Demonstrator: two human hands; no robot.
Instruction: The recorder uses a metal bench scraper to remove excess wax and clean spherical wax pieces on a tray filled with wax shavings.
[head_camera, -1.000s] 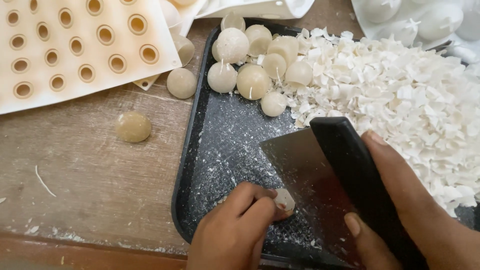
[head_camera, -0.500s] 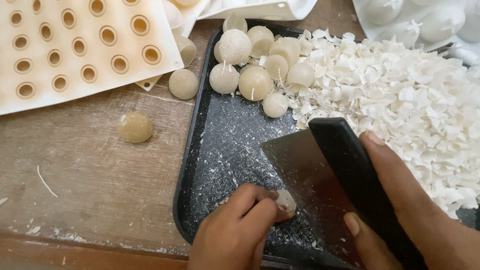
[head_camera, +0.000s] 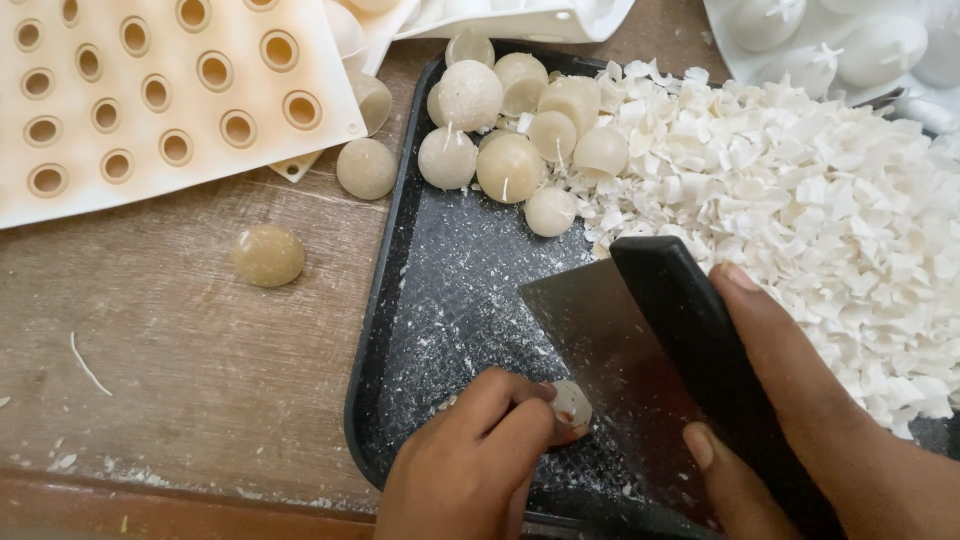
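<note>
Down on the black tray, your left hand pinched a small wax ball, your right hand gripped a bench scraper, white shavings heaped beside.

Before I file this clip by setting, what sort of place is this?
Probably a small handcraft workbench, perhaps for wax or soap; it could also be a kitchen. A worn wooden table holds a silicone mould sheet and a black tray of pale balls and white shavings, with a bench scraper at work.
</note>
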